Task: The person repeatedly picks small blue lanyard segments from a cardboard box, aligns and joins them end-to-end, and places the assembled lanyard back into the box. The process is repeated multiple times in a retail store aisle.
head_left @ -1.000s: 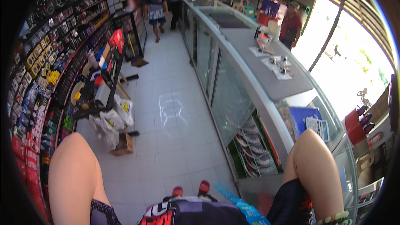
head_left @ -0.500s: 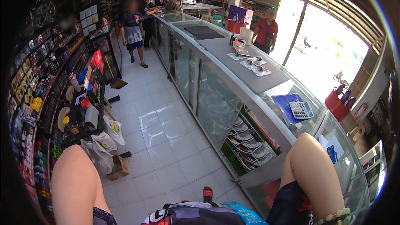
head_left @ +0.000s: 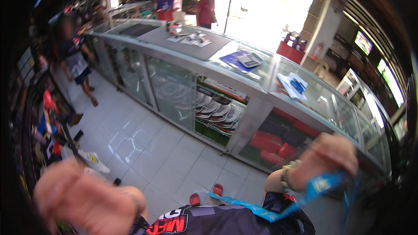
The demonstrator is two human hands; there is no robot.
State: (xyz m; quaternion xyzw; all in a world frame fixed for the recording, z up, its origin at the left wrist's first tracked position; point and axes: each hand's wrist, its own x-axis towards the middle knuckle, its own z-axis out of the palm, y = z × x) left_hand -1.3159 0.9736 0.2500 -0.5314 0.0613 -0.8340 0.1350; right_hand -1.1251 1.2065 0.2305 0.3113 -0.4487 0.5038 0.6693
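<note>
My right hand (head_left: 325, 160), blurred, is raised in front of the low glass case at the right, with a beaded bracelet (head_left: 287, 176) on its wrist. Its fingers look curled around one end of a shiny blue printed strip (head_left: 270, 214). From that hand the strip droops across my dark shirt (head_left: 204, 222) toward the middle; its exact kind is unclear. My left hand (head_left: 85, 198) is up at the lower left, smeared by motion, so how its fingers lie is hard to read. Nothing shows clearly in it.
A long glass display counter (head_left: 174, 52) runs ahead, carrying a calculator (head_left: 250, 59) on a blue folder and small packaged parts (head_left: 196, 39). Blue items on paper (head_left: 297, 85) lie farther right. One person (head_left: 75, 56) stands in the aisle, another (head_left: 205, 8) beyond the counter. Plastic bags (head_left: 93, 161) sit left.
My view has swung right. Both hands have come up into sight, and the blue strip, previously bunched at my shirt, now stretches out to my right hand.
</note>
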